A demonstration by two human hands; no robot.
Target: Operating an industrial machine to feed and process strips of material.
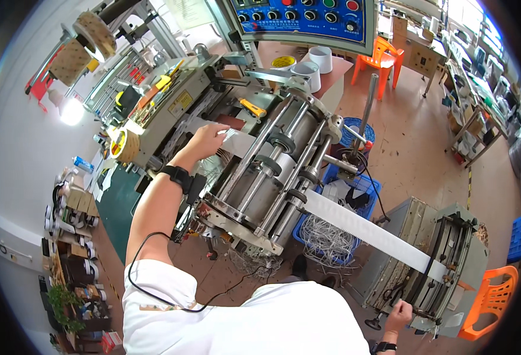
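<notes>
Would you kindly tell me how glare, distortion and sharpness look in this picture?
Head view: the lit bulb burns out to white, and the window glares; head view: fisheye distortion curves the scene toward a dark rim; head view: the left hand and white strip look reasonably sharp, with no obvious motion blur.

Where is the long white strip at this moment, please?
In the head view, the long white strip is right of centre, slanting from the roller unit down to the smaller machine near the right hand.
</notes>
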